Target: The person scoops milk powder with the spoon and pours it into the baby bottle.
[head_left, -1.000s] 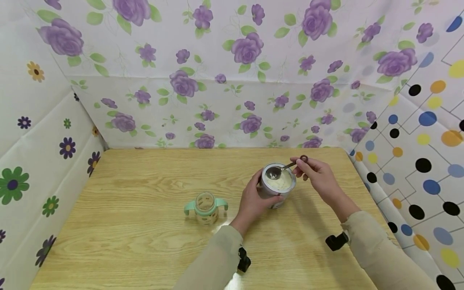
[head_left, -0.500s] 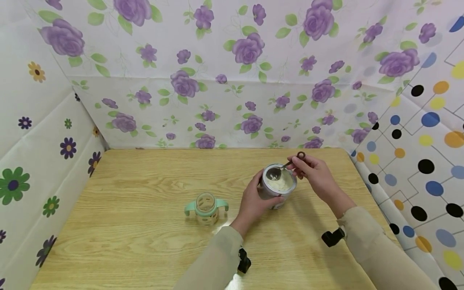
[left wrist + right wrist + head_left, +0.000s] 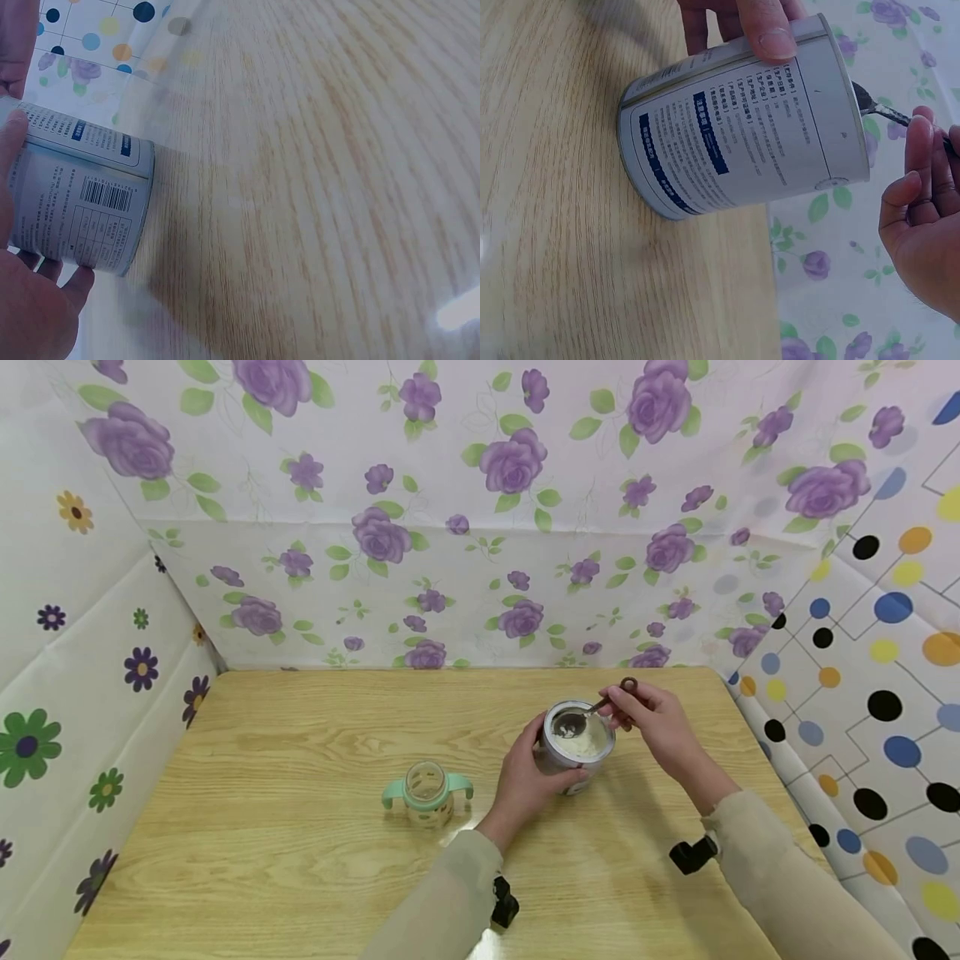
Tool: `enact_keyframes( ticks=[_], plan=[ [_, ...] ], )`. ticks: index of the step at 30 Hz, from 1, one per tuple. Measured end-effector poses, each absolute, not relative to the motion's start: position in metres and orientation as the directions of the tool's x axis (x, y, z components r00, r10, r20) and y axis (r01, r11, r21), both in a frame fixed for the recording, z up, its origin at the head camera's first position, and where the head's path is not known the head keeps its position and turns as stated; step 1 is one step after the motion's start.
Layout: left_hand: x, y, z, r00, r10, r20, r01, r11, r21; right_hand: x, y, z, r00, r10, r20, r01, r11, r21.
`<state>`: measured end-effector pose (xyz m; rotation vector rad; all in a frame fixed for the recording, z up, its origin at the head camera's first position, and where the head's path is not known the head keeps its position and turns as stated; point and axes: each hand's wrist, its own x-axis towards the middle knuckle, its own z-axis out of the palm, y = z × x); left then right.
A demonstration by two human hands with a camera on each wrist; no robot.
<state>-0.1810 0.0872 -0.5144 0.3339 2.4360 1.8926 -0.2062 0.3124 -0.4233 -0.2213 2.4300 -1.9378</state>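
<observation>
A tin [image 3: 577, 770] with pale powder inside stands on the table, its printed label showing in the left wrist view [image 3: 82, 199] and the right wrist view [image 3: 742, 127]. My left hand [image 3: 522, 781] grips it around the side, thumb across the front. Between thumb and fingers my right hand [image 3: 663, 731] pinches the dark handle of a metal spoon [image 3: 570, 724], whose bowl is at the tin's mouth over the powder. Some powder is visible in the bowl.
A clear bottle [image 3: 427, 795] with a green collar and two green handles stands on the wooden table [image 3: 262, 827], left of my left hand. Its top is uncovered. Patterned cloth [image 3: 450, 560] hangs behind the table and along both sides.
The spoon and my right hand have shifted only slightly over the tin's mouth. My left hand, the tin and the bottle keep their places.
</observation>
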Motion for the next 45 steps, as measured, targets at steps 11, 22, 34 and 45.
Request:
enact_keyframes(
  ticks=[11,22,34,45],
  plan=[
    [-0.179,0.087,-0.516,-0.977,0.199,0.081,0.125,0.221,0.967,-0.192,0.327,-0.422,-0.967,-0.17,0.192,-0.245,0.392,-0.887],
    [-0.178,0.087,-0.517,-0.975,0.204,0.086,0.131,0.222,0.966,-0.184,0.332,-0.426,-0.964,-0.204,0.173,-0.254,0.5,-0.828],
    [-0.179,0.085,-0.515,-0.974,0.196,0.113,0.162,0.257,0.953,-0.173,0.327,-0.434,-0.973,-0.218,0.081,-0.175,0.459,-0.871],
    [-0.181,0.085,-0.515,-0.973,0.198,0.121,0.172,0.267,0.948,-0.178,0.328,-0.437,-0.985,-0.172,-0.026,-0.03,0.313,-0.949]
  ],
)
